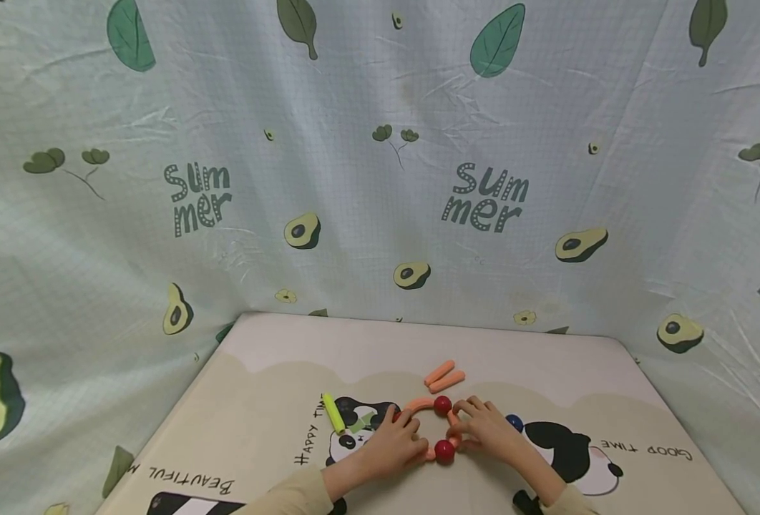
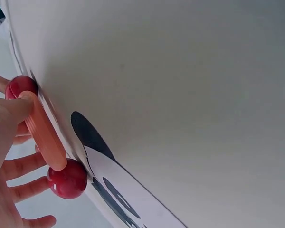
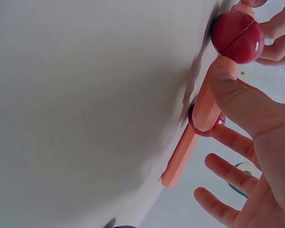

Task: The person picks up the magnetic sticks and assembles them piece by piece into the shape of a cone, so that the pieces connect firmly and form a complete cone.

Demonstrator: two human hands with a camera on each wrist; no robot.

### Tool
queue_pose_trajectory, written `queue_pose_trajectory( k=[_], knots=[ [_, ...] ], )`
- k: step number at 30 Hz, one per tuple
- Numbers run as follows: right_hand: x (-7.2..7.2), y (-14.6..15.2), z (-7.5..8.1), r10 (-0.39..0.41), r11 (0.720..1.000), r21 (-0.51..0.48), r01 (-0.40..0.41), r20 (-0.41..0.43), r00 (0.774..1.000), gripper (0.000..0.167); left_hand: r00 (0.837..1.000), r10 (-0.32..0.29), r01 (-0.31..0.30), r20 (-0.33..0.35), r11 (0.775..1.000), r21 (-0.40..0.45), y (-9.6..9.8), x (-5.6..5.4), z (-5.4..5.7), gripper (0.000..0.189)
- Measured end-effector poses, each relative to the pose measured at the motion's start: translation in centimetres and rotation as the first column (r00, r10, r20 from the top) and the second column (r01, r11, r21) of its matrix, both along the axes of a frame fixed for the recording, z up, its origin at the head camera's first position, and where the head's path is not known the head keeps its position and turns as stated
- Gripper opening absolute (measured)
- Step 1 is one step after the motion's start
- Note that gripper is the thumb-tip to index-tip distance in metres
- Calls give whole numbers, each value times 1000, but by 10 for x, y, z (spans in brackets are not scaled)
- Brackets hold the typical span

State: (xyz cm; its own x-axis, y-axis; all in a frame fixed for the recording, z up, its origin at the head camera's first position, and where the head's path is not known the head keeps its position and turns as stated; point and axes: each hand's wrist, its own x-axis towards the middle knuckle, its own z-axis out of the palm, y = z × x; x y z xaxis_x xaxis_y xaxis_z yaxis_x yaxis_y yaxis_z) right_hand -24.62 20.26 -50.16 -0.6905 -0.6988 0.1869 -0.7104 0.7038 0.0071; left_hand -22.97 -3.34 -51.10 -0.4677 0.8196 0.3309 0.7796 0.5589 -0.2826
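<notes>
Orange rods and red balls form a rough ring on the table between both hands. One red ball [image 1: 442, 405] sits at its far side, another red ball [image 1: 444, 451] at its near side. My left hand [image 1: 393, 443] is at the ring's left side, its thumb and fingers pinching an orange rod [image 2: 45, 133] that spans two red balls. On the right side, my right hand [image 1: 486, 433] pinches another orange rod [image 3: 206, 99] between thumb and index finger, its other fingers spread. A third red ball [image 1: 397, 416] is partly hidden by the left fingers.
Beyond the ring lie two loose orange rods [image 1: 445, 377]. A lime-green rod [image 1: 333, 413] lies to the left, and a blue ball [image 1: 514, 423] rests just right of the right hand. The printed table [image 1: 277, 386] meets a patterned curtain [image 1: 354, 179] at its back and sides.
</notes>
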Motion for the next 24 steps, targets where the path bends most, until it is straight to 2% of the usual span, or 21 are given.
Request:
queue_pose_trajectory(
  k=[9, 12, 18, 24],
  knots=[
    [4, 1, -2, 9, 1000, -7, -10, -62, 998, 13, 999, 25, -26, -44, 999, -20, -3, -3, 4, 22],
    [5, 1, -3, 10, 1000, -7, -10, -69, 998, 12, 999, 25, -26, -37, 1000, -12, -5, -3, 5, 18],
    [5, 1, -5, -1, 1000, 21, 2, -25, 1000, 14, 1000, 14, -14, -5, 1000, 6, -8, -3, 6, 9],
    [3, 1, -6, 13, 1000, 23, -12, -71, 997, 10, 1000, 14, -14, -22, 1000, 7, -12, -4, 4, 5]
  ],
)
